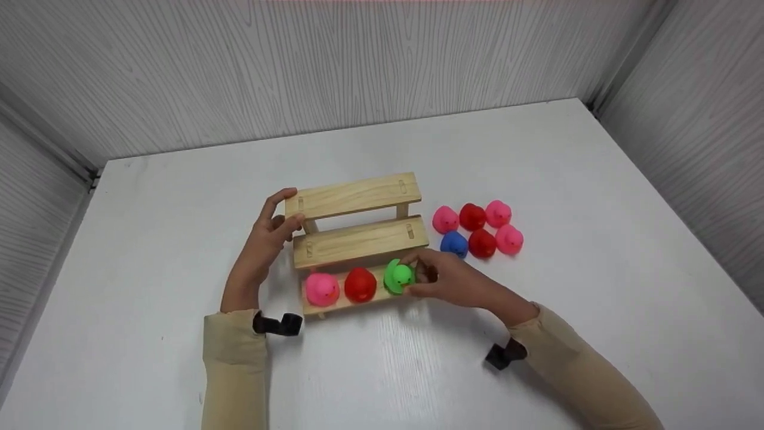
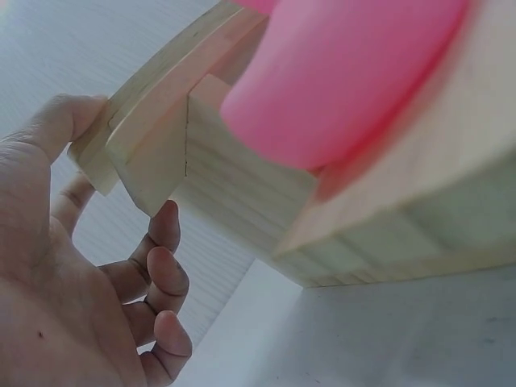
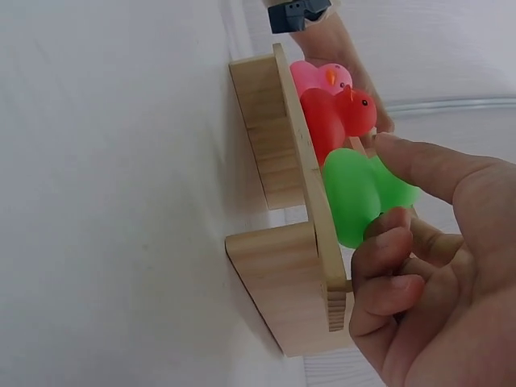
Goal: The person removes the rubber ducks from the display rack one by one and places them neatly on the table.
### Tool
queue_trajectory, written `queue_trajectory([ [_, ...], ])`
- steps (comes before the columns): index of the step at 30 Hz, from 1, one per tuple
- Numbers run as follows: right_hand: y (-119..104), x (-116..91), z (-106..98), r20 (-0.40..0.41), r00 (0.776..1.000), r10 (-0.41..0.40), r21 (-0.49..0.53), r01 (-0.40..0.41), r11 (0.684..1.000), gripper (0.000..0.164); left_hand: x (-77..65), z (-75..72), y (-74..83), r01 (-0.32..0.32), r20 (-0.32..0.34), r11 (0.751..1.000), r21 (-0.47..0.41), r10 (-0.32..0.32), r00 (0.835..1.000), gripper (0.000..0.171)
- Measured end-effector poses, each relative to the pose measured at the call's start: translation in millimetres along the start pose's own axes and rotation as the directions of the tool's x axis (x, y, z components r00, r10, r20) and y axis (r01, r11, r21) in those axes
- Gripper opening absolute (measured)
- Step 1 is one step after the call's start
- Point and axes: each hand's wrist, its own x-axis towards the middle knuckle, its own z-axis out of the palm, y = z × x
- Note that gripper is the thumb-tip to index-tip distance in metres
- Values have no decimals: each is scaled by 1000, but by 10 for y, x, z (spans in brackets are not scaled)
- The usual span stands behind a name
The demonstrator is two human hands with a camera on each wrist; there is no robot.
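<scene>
A three-tier wooden rack (image 1: 352, 197) stands mid-table. My left hand (image 1: 271, 239) grips the left end of its top plank, thumb in front and index finger behind; the left wrist view shows this hand (image 2: 72, 242) with its other fingers curled below the plank. On the lowest tier sit a pink rubber duck (image 1: 322, 289), a red duck (image 1: 360, 285) and, at the right end, a green duck (image 1: 399, 276). The fingers and thumb of my right hand (image 1: 450, 278) pinch the green duck, which stands beside the red one (image 3: 322, 121) in the right wrist view.
To the right of the rack, several more ducks lie grouped on the white table (image 1: 597, 251): pink (image 1: 445, 220), red (image 1: 473, 216) and blue (image 1: 453, 243) among them. Grey wood-grain panels (image 1: 334, 65) rise behind the table and along both sides.
</scene>
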Motion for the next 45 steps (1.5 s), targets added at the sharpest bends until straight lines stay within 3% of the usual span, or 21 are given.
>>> queue_trajectory([
  [12,3,-134,-350,-12,999,-34,-62,33,998,43,-26,-28,-26,0,10,1000,1,0,1000,54],
  [22,28,-247,-635,-7,1000,-2,-41,2,999,38,-19,-35,-40,14,0,1000,-8,-14,1000,55],
  [34,57,-339,-684,1,999,53,-153,-52,987,48,-15,10,-6,14,0,1000,-8,-14,1000,54],
  [45,197,-450,-767,22,998,64,-175,-59,983,38,3,8,2,13,-2,1000,-8,-13,1000,52],
])
